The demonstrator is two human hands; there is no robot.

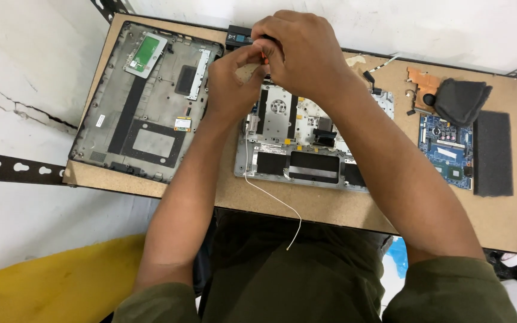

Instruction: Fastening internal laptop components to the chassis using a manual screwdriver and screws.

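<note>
Right hand (302, 51) closed on orange-handled tool (263, 55), left hand (234, 75) pinching beside it, steadying over laptop chassis (306, 143) just below on worktop (330, 206).

Only one view is given, taken from a camera worn on the head. The table (330, 206) is looked down on steeply and from close by, its far edge lying toward the top. Both forearms are seen reaching away from the camera.
</note>
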